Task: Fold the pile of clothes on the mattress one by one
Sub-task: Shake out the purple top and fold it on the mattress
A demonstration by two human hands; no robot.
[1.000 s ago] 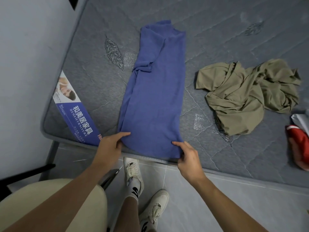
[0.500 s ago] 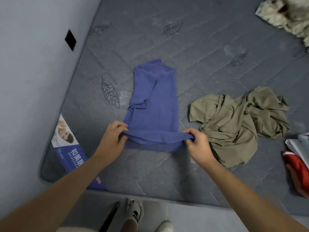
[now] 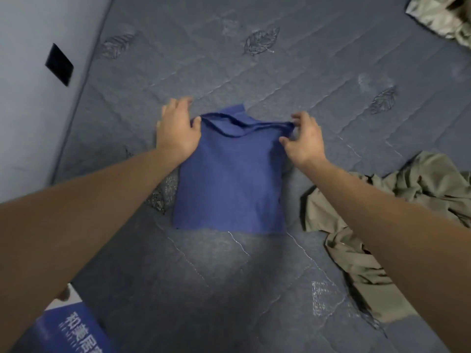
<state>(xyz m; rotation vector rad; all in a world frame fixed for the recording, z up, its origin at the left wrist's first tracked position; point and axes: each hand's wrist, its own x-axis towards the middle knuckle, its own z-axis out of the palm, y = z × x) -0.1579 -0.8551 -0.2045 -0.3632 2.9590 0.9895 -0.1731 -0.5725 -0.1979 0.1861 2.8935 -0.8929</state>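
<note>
1. Blue shirt (image 3: pixel 229 182) lies doubled over on the grey quilted mattress (image 3: pixel 254 289), forming a rough rectangle between the two hands, its folded edge nearest the person and its loose edges at the far end, by the fingers.
2. Left hand (image 3: pixel 177 129) sits at the far left corner of the blue shirt. Thumb lies on the cloth's upper edge; the fingers reach past the corner onto the mattress. Whether the fingers pinch the cloth or only rest on it cannot be told.
3. Right hand (image 3: pixel 303 138) sits at the far right corner. Fingers are curled and pinch the upper layer's edge, which sags in a shallow curve between the two hands.
4. Olive garment (image 3: pixel 382 215) lies crumpled on the mattress, just outside the right forearm and apart from the blue shirt.
5. Pale patterned cloth (image 3: pixel 443 16) shows at the far corner beyond the right hand, well apart, partly cut off by the frame.
6. Blue printed label (image 3: pixel 74 329) with white characters sits at the mattress edge under the left forearm.
7. Black plate (image 3: pixel 59 64) is fixed to the wall (image 3: pixel 30 123) outside the left hand.
</note>
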